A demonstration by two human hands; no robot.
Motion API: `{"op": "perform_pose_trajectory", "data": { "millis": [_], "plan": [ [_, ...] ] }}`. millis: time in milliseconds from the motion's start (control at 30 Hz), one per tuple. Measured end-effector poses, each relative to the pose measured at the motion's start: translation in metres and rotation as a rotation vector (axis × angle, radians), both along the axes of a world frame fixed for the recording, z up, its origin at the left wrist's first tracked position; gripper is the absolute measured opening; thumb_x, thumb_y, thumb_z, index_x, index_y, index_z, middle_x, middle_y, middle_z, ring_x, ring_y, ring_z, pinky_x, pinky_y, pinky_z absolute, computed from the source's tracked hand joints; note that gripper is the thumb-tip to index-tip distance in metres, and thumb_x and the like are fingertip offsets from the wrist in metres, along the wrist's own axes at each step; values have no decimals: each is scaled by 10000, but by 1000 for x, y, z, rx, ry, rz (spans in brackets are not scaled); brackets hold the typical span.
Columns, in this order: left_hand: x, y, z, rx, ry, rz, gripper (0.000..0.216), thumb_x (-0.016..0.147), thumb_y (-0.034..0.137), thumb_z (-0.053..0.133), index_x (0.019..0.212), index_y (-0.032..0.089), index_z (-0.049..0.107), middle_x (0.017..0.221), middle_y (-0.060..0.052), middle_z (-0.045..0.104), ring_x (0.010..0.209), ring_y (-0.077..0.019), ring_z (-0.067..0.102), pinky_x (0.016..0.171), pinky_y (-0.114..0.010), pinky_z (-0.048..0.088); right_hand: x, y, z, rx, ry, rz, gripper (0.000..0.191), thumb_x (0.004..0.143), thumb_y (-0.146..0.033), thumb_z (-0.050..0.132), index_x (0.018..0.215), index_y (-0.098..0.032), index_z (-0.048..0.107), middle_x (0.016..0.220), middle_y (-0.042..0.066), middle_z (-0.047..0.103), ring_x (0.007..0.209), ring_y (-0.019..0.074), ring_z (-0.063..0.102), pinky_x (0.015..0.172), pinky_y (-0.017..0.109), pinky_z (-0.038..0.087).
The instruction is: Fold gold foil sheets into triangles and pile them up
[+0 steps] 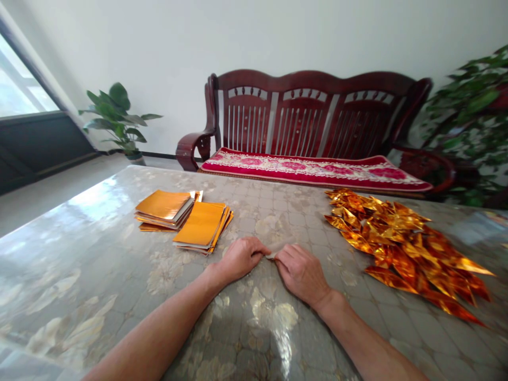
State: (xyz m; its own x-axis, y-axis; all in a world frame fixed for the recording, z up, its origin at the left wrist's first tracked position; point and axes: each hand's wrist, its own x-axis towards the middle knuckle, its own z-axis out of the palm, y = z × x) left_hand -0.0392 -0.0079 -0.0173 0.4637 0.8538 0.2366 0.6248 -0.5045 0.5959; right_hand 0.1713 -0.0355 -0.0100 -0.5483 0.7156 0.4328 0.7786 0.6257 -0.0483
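Both my hands rest on the table at its middle. My left hand and my right hand are closed, fingertips pinching a small pale sheet of paper between them. The sheet lies flat against the tabletop and is mostly hidden by my fingers. Two stacks of gold foil sheets lie to the far left of my hands. A pile of several folded gold foil pieces spreads out to the right.
A dark red wooden bench with a red patterned cushion stands behind the table. Potted plants stand at the back left and at the right. A window is at the far left.
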Motion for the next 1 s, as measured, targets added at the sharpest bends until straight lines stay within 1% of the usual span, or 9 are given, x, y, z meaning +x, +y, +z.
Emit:
{"op": "perform_pose_trajectory", "data": {
  "millis": [100, 267, 467, 567, 800, 1000],
  "plan": [
    [0, 0, 0, -2, -2, 2, 301, 838, 110, 544, 977, 235, 779, 947, -12, 771, 909, -173, 694, 840, -260, 501, -3, -3, 3, -13, -15, -22, 192, 942, -179, 543, 768, -206, 619, 792, 36, 601, 815, 197, 527, 736, 317, 359],
    [1, -1, 2, -14, -11, 6, 310, 828, 95, 543, 965, 237, 781, 941, -8, 771, 914, -171, 691, 857, -260, 497, -5, -3, 5, -33, 12, -51, 210, 963, -275, 562, 772, -213, 623, 794, 31, 616, 801, 198, 533, 726, 323, 358],
    [2, -1, 4, -15, 10, 0, 337, 805, 75, 529, 946, 244, 783, 914, -5, 759, 884, -165, 677, 838, -252, 491, -6, 3, 1, -146, 139, -97, 198, 942, -221, 582, 750, -207, 625, 797, 26, 615, 825, 188, 539, 743, 304, 380],
    [2, -2, 4, -13, 12, 3, 327, 801, 82, 534, 943, 242, 782, 897, -7, 752, 873, -165, 670, 829, -250, 486, -6, 5, 0, -174, 169, -104, 195, 922, -204, 598, 728, -206, 616, 789, 21, 608, 826, 186, 534, 743, 300, 385],
    [3, -4, 8, -7, 27, -11, 316, 776, 78, 563, 945, 237, 778, 861, -10, 735, 853, -168, 654, 800, -253, 473, -6, 5, 0, -158, 215, -116, 198, 879, -183, 623, 688, -215, 584, 739, 9, 598, 787, 182, 526, 708, 293, 380],
    [4, -6, 9, 11, 49, -16, 307, 783, 70, 572, 939, 236, 778, 851, -11, 725, 861, -170, 650, 806, -255, 470, -5, 1, 0, -143, 220, -98, 166, 880, -175, 620, 722, -218, 599, 737, 7, 612, 791, 181, 534, 710, 291, 380]
  ]
}}
